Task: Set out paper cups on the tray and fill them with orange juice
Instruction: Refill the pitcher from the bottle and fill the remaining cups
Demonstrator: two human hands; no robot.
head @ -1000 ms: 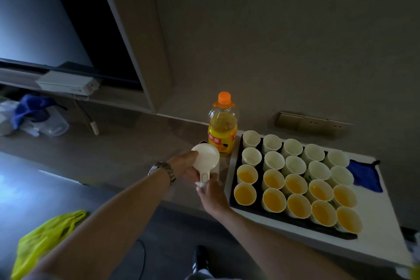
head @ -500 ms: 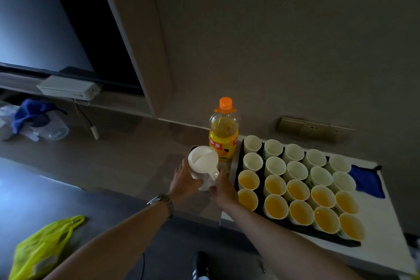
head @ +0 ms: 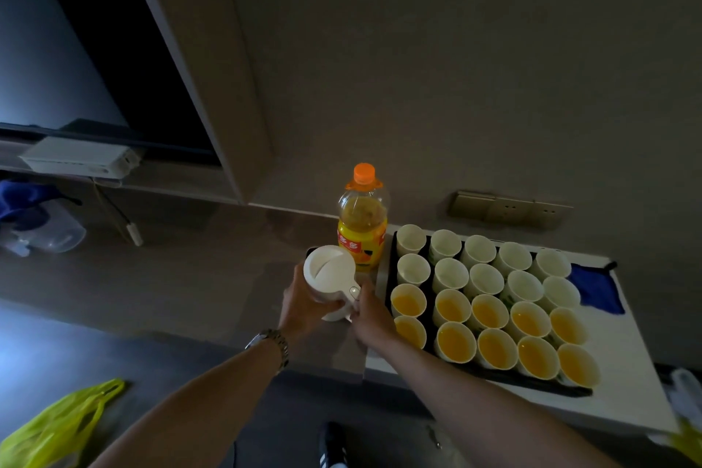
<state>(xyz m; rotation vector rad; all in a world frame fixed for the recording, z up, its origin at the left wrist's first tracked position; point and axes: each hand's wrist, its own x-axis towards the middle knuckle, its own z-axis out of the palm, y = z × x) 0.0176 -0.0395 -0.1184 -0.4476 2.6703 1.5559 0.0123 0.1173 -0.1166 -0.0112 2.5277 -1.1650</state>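
A white lidded jug (head: 329,274) stands on the counter left of the black tray (head: 388,274). My left hand (head: 304,306) wraps its body and my right hand (head: 370,315) grips its handle. Behind it stands an orange juice bottle (head: 362,218) with an orange cap on. Several white paper cups fill the tray: the two near rows, such as one cup (head: 456,342), hold orange juice, and the two far rows, such as another cup (head: 412,239), look empty.
A blue cloth (head: 594,287) lies on the white table right of the tray. Wall sockets (head: 509,207) sit behind it. Plastic containers with a blue cloth (head: 34,220) are at far left, and a yellow bag (head: 57,426) lies on the floor.
The jug has moved from in front of the bottle, held up, down and closer to the counter beside the tray. Both hands stayed on it; the lid now faces up.
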